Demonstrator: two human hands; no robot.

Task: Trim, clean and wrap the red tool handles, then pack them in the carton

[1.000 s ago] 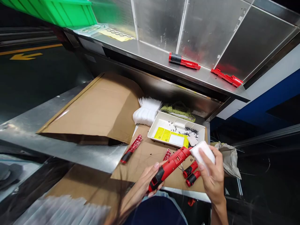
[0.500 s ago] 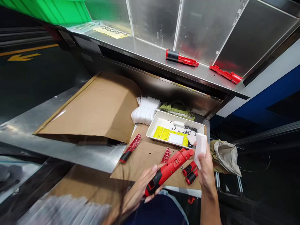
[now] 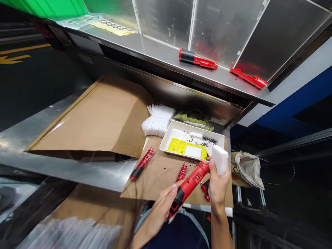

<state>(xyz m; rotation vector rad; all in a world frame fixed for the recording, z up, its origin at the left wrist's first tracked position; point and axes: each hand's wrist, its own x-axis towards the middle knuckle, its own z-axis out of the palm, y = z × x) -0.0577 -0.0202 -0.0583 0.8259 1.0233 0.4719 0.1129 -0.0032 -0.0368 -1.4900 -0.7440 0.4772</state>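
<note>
My left hand (image 3: 164, 204) is shut around the black grip of a red and black cordless power tool (image 3: 189, 185), which slants up to the right. My right hand (image 3: 218, 186) pinches a white melamine sponge block (image 3: 220, 159) upright, its fingers beside the tool's red nose. Below the tool, on a brown paper sheet (image 3: 155, 176), lie a red and black housing part (image 3: 142, 163) and a red housing half (image 3: 181, 172). Small red and black cylindrical parts (image 3: 205, 190) are partly hidden behind my right hand.
A white tray (image 3: 192, 140) holds a yellow label and scattered black screws. Behind it are stacked white sheets (image 3: 158, 121). Red tool parts (image 3: 197, 59) lie on a steel shelf above. A crumpled paper bag (image 3: 246, 169) sits to the right; large cardboard (image 3: 90, 121) lies left.
My right hand has turned the sponge upright and moved left, away from its earlier rubbing position on the tool's nose. The whole view has drifted slightly.
</note>
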